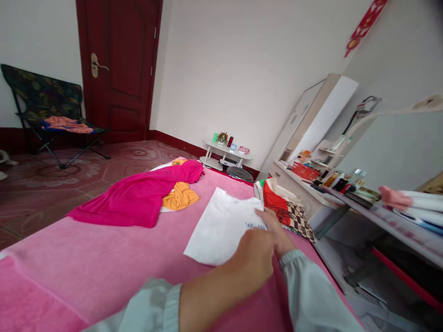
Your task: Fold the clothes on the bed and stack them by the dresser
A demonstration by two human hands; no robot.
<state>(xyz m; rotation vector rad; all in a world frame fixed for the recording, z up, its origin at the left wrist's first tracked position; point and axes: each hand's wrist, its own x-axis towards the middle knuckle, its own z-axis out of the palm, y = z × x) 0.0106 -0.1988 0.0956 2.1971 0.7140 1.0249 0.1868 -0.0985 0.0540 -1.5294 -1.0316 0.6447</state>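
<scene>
A white T-shirt (221, 226) with small blue lettering lies folded on the pink bed cover (138, 253). My left hand (259, 246) reaches across to the shirt's right edge, closed on the cloth near the lettering; its fingertips are turned away from view. Just beyond it, my right hand (275, 228) pinches the same edge farther up, fingers at the shoulder end. Both hands are close together and slightly blurred. To the left lie a magenta garment (138, 193) and a crumpled orange-yellow garment (180, 197).
Folded clothes (282, 205) in red and checks are stacked at the bed's right edge. Beside the bed, a dressing table (398, 221) holds bottles and a red basket (304, 170). A low white shelf (224, 148), a folding chair (51, 106) and a door (121, 60) stand farther off.
</scene>
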